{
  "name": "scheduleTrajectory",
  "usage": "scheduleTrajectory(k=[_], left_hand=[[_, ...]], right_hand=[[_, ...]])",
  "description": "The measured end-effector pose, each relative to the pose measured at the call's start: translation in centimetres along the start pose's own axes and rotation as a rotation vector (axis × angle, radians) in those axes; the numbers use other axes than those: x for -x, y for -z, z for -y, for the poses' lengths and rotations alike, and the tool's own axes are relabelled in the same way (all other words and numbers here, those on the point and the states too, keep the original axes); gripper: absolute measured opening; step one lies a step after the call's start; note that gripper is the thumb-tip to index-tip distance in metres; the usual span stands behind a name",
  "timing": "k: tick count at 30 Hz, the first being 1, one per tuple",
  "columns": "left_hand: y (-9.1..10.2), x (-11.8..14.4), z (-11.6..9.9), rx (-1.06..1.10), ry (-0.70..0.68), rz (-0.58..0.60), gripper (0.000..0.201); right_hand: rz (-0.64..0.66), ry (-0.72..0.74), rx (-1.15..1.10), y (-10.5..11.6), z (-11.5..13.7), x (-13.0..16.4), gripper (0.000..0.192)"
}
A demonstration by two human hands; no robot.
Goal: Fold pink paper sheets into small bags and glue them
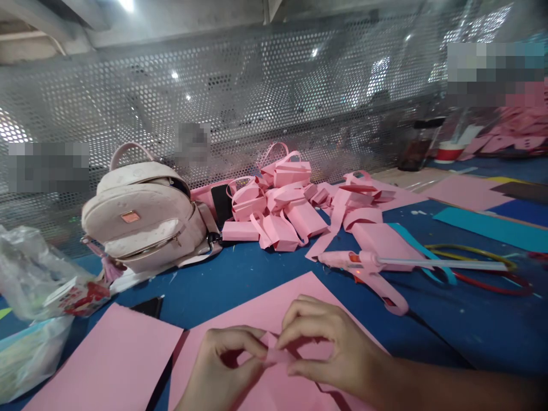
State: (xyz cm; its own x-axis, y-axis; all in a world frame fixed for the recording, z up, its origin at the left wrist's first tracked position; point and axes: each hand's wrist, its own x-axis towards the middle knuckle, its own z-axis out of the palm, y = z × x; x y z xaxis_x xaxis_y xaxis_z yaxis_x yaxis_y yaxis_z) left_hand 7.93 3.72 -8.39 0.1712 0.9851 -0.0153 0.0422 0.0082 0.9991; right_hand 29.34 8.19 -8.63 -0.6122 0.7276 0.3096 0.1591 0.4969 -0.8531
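Note:
Between both hands is a folded piece of pink paper (277,357), its lower part running out of the frame. My left hand (229,359) pinches its left side between thumb and fingers. From the right, my right hand (323,342) grips the same fold with thumb and forefinger. Beneath them lies a large pink paper sheet (299,290) on the blue table (205,285). Another pink sheet (107,359) lies to the left. A pink glue gun (363,268) with a clear glue stick rests on its side beyond my right hand.
A white backpack (141,222) stands at the back left, beside a clear plastic bag (34,274). Small pink paper bags (278,205) are heaped at the back centre. Scissors (479,268) and a blue card strip (492,228) lie right. The glue gun's cord (436,339) trails near my right forearm.

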Motion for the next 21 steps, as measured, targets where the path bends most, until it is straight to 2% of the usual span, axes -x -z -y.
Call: scheduleTrajectory(k=[6,15,21], left_hand=[[-0.2,0.2,0.0,-0.042,0.004,-0.107,0.021],[-0.4,0.3,0.0,0.058,0.041,-0.043,0.023],[-0.6,0.4,0.3,0.137,0.036,-0.022,0.023]], right_hand=[[-0.013,-0.094,-0.021,-0.4,-0.2,0.0,0.02],[-0.026,-0.215,-0.092,-1.1,-0.3,-0.1,0.01],[-0.035,-0.233,-0.136,-1.1,-0.1,-0.2,0.023]])
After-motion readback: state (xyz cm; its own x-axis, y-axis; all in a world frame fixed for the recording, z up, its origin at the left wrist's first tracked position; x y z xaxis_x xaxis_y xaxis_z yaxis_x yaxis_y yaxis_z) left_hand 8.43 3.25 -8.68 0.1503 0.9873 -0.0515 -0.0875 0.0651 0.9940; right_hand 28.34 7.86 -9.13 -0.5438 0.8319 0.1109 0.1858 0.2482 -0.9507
